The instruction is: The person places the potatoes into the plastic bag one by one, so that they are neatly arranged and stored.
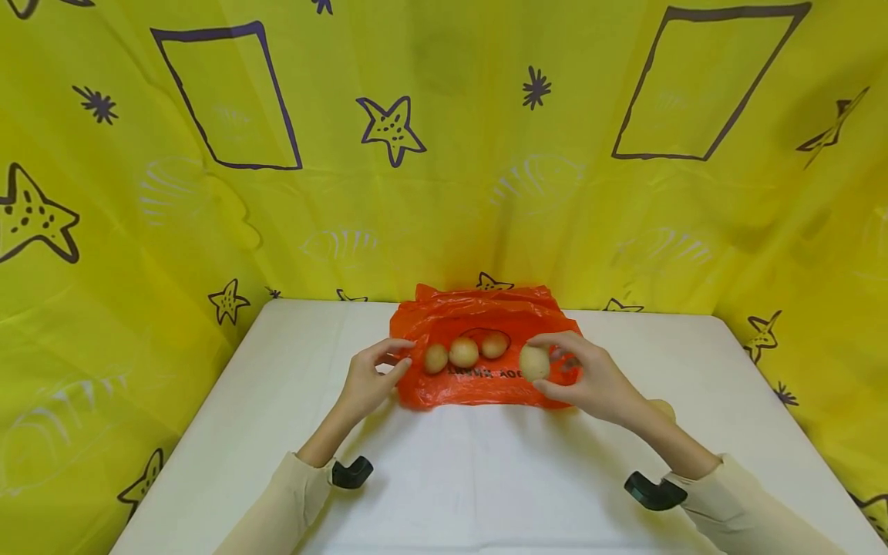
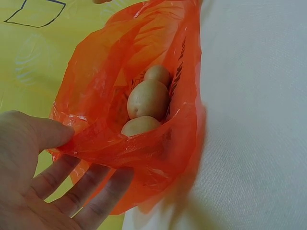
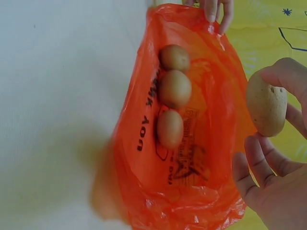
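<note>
A red plastic bag (image 1: 430,393) lies on the white table with its mouth spread. Inside it, three potatoes (image 3: 175,88) sit in a row. At the bag's left edge, my left hand (image 1: 371,378) pinches the plastic between thumb and fingers, the fingers passing behind the film in the left wrist view. My right hand (image 1: 590,378) holds another potato (image 3: 267,105) between thumb and fingertips, over the right part of the bag. Dark printed lettering shows through the red film.
One more potato (image 1: 662,408) lies on the table (image 1: 444,493) to the right, partly hidden behind my right forearm. A yellow curtain (image 1: 458,200) with drawn starfish and frames surrounds the table at the back and sides.
</note>
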{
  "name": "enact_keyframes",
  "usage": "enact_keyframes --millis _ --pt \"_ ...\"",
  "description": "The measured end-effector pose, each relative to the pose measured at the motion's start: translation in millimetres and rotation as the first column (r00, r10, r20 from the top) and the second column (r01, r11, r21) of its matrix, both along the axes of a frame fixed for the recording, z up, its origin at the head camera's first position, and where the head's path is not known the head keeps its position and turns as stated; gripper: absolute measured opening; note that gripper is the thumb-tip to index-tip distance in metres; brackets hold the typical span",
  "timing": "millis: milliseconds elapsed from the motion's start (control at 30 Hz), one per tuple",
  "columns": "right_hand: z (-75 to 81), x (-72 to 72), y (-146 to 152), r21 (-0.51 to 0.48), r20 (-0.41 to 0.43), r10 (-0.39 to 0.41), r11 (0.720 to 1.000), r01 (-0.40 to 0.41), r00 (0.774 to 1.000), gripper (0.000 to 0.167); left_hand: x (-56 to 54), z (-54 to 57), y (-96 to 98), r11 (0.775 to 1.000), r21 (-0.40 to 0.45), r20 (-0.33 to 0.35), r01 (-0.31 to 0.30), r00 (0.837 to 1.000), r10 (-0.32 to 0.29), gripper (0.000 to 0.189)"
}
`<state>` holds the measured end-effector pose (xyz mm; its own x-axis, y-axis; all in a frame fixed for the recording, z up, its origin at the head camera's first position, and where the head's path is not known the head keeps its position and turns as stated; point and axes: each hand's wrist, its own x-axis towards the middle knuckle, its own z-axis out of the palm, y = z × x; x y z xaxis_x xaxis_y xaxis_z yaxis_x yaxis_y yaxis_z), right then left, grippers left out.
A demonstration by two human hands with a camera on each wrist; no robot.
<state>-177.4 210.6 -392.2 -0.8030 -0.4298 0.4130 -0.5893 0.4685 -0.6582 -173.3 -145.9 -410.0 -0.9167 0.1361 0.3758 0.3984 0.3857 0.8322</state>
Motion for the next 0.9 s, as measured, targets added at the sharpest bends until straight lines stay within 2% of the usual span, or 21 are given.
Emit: enact_keyframes --millis 267,333,467,567,767,900 --pt "-14.3 -7.3 -15 -0.035 0.036 0.018 0.999 -0.017 0.999 0.049 -3.4 -4.3 -0.3 1.0 -0.009 -0.021 -0.009 1.0 0.009 0.021" --pt "-17.7 -8.4 -18 -0.033 0.049 0.014 0.999 -0.012 0.999 0.049 -7.1 -8.7 -0.7 1.0 -0.01 -0.019 -0.019 1.0 0.019 0.021" --pt "-22.0 -9.7 -26 -0.019 0.077 -0.008 1.0 0.009 0.997 0.05 -17.2 -25.6 -5.0 0.999 -0.016 -0.023 -0.03 0.999 0.029 0.023" --pt "-24.9 -11.7 -32 -0.019 0.103 -0.013 1.0 0.015 0.995 0.051 -21.7 -32.5 -8.9 1.0 -0.015 -0.016 -0.022 1.0 0.022 0.023" --pt "-34.9 -17.2 -41 -0.026 0.182 -0.018 0.999 0.023 0.983 0.051 -22.9 -34.2 -12.4 1.0 -0.01 -0.012 0.007 1.0 -0.007 0.023" --pt "-42.8 -20.8 -46 -0.031 0.203 -0.025 0.999 0.031 0.979 0.052 -22.9 -34.0 -12.9 1.0 -0.021 -0.013 0.008 1.0 -0.008 0.023"
